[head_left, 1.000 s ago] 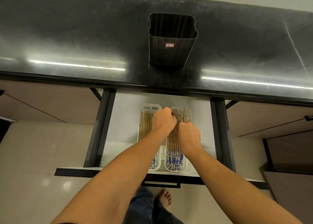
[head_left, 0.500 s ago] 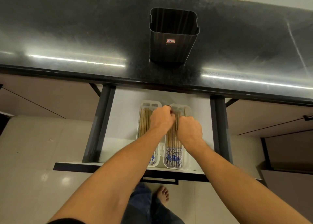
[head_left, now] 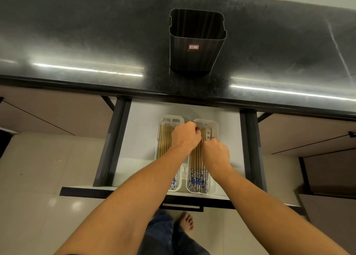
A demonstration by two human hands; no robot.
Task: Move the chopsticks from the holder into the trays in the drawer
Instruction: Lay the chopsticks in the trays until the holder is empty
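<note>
In the open drawer (head_left: 140, 139), the left tray (head_left: 160, 139) already holds a row of chopsticks (head_left: 165, 139). The left hand (head_left: 185, 137) reaches across into the right tray (head_left: 214, 129), its grip curled over the chopsticks there. The right hand (head_left: 215, 152) is closed on that same bundle, one stick poking up. On the table, the holder (head_left: 196, 42) looks empty, so only tidying seems left.
</note>
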